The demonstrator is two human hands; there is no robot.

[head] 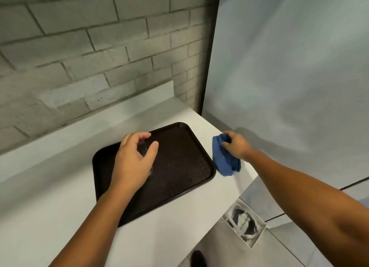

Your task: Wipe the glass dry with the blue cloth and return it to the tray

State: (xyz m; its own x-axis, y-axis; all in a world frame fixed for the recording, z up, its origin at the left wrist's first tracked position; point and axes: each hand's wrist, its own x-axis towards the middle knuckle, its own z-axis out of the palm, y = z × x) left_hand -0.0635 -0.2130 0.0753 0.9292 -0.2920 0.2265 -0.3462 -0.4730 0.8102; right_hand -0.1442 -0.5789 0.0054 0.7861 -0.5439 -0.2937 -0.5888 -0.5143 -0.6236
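A dark brown tray (179,167) lies on the white counter. My left hand (133,161) hovers over the tray's left half, its fingers curled around a clear glass (144,149) that is hard to make out; most of the glass is hidden by my palm. Just past the tray's right edge, a folded blue cloth (224,161) rests on the counter near its right edge. My right hand (237,145) sits on top of the cloth with its fingers closed on the far end.
The white counter (60,186) runs along a grey brick wall (89,47) at the back. A pale wall panel stands to the right. Below the counter's right edge is grey floor with a square drain opening (244,222).
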